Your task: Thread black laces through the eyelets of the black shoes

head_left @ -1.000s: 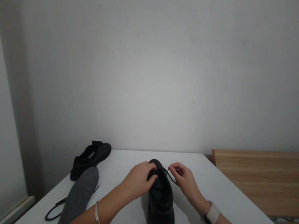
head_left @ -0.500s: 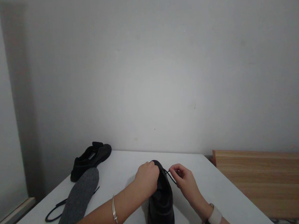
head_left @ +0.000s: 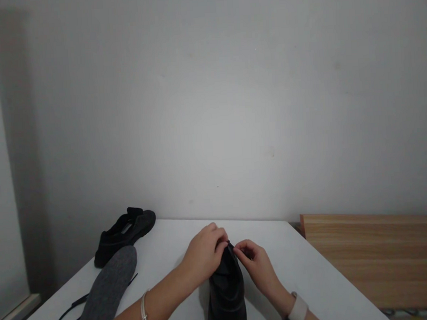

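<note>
White table (head_left: 307, 270) holds insole (head_left: 106, 292), spare shoe (head_left: 125, 229); both hands' fingers (head_left: 240, 249) pinch black shoe (head_left: 227, 294).

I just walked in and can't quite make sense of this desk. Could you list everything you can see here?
black shoe: one, black, near middle of the table, between both hands
second black shoe: one, black, far left corner of the table
insole: one, grey, left side of the table, in front of the second shoe
loose lace: one, black, on the table beside the insole
table: one, white, against the wall
wooden board: one, light wood, right of the table
bracelet: one, silver, left wrist
watch: one, pale strap, right wrist
left hand: on the top of the near shoe
right hand: fingers pinched at the shoe's top
</note>
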A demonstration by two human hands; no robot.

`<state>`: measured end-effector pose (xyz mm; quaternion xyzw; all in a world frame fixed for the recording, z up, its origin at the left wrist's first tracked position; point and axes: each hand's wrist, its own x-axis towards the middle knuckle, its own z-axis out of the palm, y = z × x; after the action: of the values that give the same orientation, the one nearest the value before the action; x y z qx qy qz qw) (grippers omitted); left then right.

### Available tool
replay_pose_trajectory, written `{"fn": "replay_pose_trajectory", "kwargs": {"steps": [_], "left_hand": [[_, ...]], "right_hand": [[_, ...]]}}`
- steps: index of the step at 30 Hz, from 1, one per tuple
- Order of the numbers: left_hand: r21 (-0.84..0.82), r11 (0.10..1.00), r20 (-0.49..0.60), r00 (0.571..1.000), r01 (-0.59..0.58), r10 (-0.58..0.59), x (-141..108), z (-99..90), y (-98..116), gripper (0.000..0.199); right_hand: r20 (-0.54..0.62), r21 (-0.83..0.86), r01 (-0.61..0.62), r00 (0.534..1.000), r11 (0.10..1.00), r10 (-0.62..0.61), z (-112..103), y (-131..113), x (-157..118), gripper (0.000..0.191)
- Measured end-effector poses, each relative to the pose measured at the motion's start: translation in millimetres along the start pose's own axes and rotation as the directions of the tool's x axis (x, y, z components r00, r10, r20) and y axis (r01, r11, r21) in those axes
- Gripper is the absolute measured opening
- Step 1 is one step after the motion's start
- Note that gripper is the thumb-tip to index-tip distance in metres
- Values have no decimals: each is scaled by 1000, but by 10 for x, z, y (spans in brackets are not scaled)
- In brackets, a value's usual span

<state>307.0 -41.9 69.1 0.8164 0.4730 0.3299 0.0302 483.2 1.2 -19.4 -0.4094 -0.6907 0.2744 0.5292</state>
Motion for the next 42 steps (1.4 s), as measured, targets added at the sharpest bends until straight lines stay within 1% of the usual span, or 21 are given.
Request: {"fn": "replay_pose_trajectory", "kwargs": {"steps": [4, 8, 10, 13, 16, 18, 20, 22, 23, 24, 26, 28, 29, 30, 32, 33, 35, 37, 38, 40, 42], "left_hand": [[-348, 937, -117, 993, -30, -11, 56, -166, 43, 12], [-571, 820, -125, 991, -29, -53, 62, -247, 72, 11], [-602, 798, -125, 991, -32, -54, 46, -233, 82, 11], [-602, 797, -139, 989, -42, -52, 14, -212, 120, 10], [-594, 801, -185, 982, -77, -42, -7, -266, 178, 10], [-585, 804, -233, 972, -110, -37, -5, -335, 197, 11], [-582, 802, -281, 959, -135, -43, 6, -394, 181, 10], [-611, 779, -303, 951, -142, -64, 20, -412, 132, 10], [-637, 758, -302, 950, -140, -77, 26, -403, 101, 10], [-666, 734, -292, 952, -135, -91, 31, -384, 70, 11], [-710, 695, -263, 958, -111, -116, 37, -330, 19, 12], [-724, 686, -228, 964, -75, -135, 41, -276, -8, 13], [-723, 689, -213, 967, -57, -143, 43, -256, -14, 13], [-720, 693, -200, 968, -42, -150, 44, -242, -17, 13], [-715, 699, -180, 971, -20, -157, 44, -232, -22, 14], [-714, 700, -169, 973, -12, -156, 45, -236, -26, 14], [-715, 699, -147, 979, -7, -141, 51, -255, -34, 15], [-703, 711, -172, 978, -37, -119, 71, -286, -33, 14], [-678, 733, -210, 971, -61, -113, 88, -303, -26, 14], [-626, 774, -292, 949, -97, -117, 134, -339, 3, 14], [-661, 744, -285, 949, -92, -136, 185, -368, 47, 15]], "right_hand": [[43, -218, 149, 989, 964, -142, -56, -157, -6, 20], [150, -463, 291, 957, 837, -250, -131, -478, -17, 14], [239, -576, 351, 936, 738, -259, -132, -660, -5, 19], [392, -735, 441, 896, 515, -206, -58, -881, 43, 23], [476, -820, 482, 874, 308, -100, 78, -993, 101, 12], [493, -837, 494, 867, 235, -65, 165, -1008, 134, 13], [497, -839, 500, 865, 214, -70, 222, -984, 162, 17], [480, -834, 489, 872, 256, -101, 240, -944, 195, 18], [453, -827, 465, 884, 316, -115, 234, -927, 216, 18], [414, -807, 427, 902, 407, -125, 221, -919, 239, 18], [309, -691, 323, 941, 647, -140, 177, -945, 295, 15], [183, -439, 247, 966, 864, -183, 120, -1035, 353, 13], [116, -283, 241, 969, 928, -217, 91, -1097, 380, 13], [46, -132, 257, 966, 957, -253, 63, -1163, 404, 13], [-78, 97, 307, 951, 947, -300, 16, -1282, 439, 13], [-116, 169, 326, 944, 930, -310, -2, -1325, 451, 13], [-120, 245, 329, 944, 912, -309, -26, -1368, 460, 13], [-58, 241, 315, 949, 918, -310, -33, -1374, 455, 13], [-28, 207, 324, 945, 923, -326, -31, -1375, 448, 12], [6, 94, 394, 918, 914, -396, -19, -1393, 429, 12], [10, -17, 474, 880, 880, -474, -2, -1435, 413, 12]]}}
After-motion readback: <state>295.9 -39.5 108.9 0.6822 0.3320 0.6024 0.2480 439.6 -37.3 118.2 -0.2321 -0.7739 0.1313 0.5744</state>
